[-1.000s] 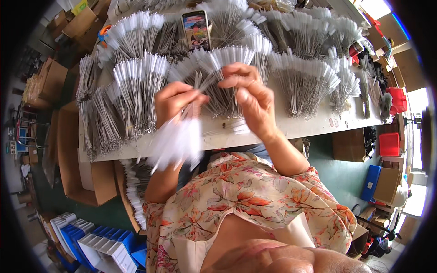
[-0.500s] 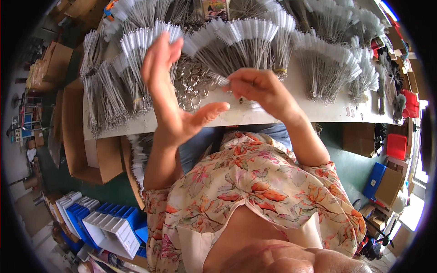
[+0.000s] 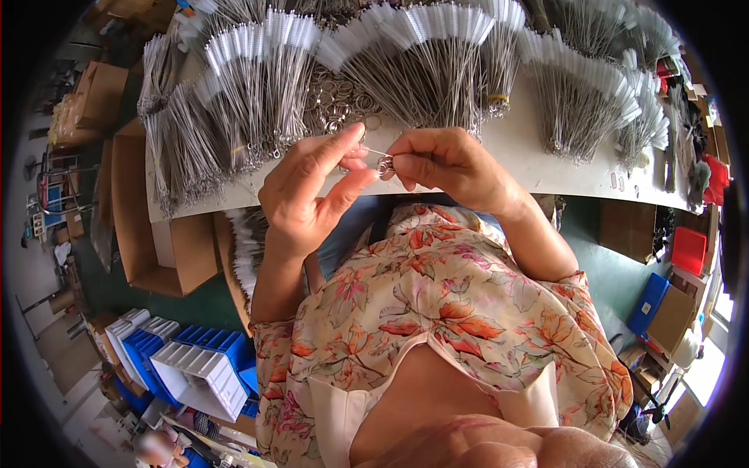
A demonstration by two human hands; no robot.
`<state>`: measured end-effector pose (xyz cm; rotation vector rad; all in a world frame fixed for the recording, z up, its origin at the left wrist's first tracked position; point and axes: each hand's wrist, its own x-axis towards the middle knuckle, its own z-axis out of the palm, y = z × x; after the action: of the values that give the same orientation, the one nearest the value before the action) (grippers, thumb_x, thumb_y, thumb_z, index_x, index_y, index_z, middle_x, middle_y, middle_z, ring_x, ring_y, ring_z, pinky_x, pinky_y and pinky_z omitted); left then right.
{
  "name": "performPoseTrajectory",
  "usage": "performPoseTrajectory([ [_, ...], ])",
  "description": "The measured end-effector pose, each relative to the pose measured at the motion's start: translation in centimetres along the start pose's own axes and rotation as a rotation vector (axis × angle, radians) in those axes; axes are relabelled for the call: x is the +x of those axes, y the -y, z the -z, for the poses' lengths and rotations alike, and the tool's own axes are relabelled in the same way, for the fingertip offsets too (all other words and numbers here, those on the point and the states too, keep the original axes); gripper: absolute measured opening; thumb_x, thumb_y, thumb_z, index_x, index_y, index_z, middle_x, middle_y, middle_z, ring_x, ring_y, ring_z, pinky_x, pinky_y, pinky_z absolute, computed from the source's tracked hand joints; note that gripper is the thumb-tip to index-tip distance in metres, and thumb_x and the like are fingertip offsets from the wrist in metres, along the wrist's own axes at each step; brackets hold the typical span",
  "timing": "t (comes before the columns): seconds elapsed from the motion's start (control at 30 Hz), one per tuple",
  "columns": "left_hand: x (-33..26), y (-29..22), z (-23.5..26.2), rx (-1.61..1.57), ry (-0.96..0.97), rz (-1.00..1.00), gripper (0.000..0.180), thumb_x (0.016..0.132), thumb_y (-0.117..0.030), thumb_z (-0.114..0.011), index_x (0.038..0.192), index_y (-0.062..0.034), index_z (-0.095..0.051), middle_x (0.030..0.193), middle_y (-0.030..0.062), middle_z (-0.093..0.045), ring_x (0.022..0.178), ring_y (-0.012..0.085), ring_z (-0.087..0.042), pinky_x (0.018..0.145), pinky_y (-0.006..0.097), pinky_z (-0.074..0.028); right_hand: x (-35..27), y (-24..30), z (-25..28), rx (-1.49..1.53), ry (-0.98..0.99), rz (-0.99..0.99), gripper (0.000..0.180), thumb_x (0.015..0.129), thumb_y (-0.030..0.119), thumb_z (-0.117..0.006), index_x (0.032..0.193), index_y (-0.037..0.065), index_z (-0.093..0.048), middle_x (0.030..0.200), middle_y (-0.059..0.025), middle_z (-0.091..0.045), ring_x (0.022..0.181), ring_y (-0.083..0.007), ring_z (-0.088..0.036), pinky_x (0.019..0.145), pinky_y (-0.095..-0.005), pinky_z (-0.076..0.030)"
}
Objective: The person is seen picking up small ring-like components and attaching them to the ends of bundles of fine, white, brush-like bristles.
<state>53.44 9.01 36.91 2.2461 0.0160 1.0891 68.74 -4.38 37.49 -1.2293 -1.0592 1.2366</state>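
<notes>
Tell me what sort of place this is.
Likely a small workshop: many similar wire brushes crowd the table, loose metal rings lie among them, and an open cardboard box stands alongside.

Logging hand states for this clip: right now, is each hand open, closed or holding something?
Left hand: thumb and forefinger parted; whether it grips the thin wire can't be told.
Right hand: closed, holding small metal rings.
</notes>
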Motion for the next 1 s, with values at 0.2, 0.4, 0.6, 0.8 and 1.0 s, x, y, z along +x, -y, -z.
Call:
performPoseTrajectory([
  [0.2,-0.2,0.3,-0.8,-0.077,0.135,-0.015,0.034,0.07,-0.011,-0.072,0.102,-0.0035,-0.062,0.089,0.0077,-0.063,0.072,0.0157,-0.06,0.06,0.025,-0.05,-0.2,-0.4,0.3,0.144,0.018,-0.058,0.019,0.091,0.019,-0.052,0.089,0.001,-0.06,0.069,0.0011,-0.054,0.066,-0.0042,-0.047,0.06,-0.019,-0.039],
  [0.4,-2.3,0.2,-3.0,-0.594,0.178,0.216,0.019,0.071,-0.004,-0.071,0.088,-0.0054,-0.064,0.089,0.0074,-0.059,0.074,0.0146,-0.058,0.062,0.025,-0.049,-1.5,-1.3,1.4,0.117,0.152,-0.178,0.02,0.09,0.021,-0.053,0.089,0.003,-0.06,0.069,0.0016,-0.056,0.061,-0.0039,-0.051,0.056,-0.0177,-0.041],
  [0.6,-4.6,-0.8,-6.5,-0.679,0.294,0.277,0.01,0.073,-0.002,-0.068,0.082,-0.0034,-0.064,0.087,0.0064,-0.06,0.075,0.0142,-0.058,0.064,0.025,-0.048,-4.9,-4.0,2.6,0.274,0.227,-0.44,0.018,0.09,0.017,-0.053,0.09,0.0,-0.058,0.07,-0.0026,-0.058,0.055,-0.0056,-0.051,0.048,-0.0173,-0.039],
  [0.8,-5.1,0.1,-7.7,-0.517,0.3,0.198,0.015,0.072,-0.004,-0.07,0.086,-0.0049,-0.064,0.091,0.0055,-0.06,0.077,0.0148,-0.059,0.065,0.026,-0.05,-5.9,-5.5,3.2,0.301,0.146,-0.444,0.018,0.091,0.017,-0.051,0.091,0.0,-0.056,0.069,-0.0015,-0.057,0.05,-0.0032,-0.042,0.044,-0.0167,-0.031],
  [1.0,-6.8,2.4,-6.3,-0.026,0.129,0.524,0.033,0.073,-0.016,-0.072,0.102,-0.0082,-0.058,0.072,0.0025,-0.058,0.056,0.0096,-0.052,0.047,0.024,-0.043,-9.7,-5.7,7.2,-1.004,-0.237,-0.293,0.011,0.08,0.013,-0.058,0.085,0.003,-0.061,0.075,-0.0084,-0.064,0.061,-0.0204,-0.06,0.052,-0.0324,-0.044],
])
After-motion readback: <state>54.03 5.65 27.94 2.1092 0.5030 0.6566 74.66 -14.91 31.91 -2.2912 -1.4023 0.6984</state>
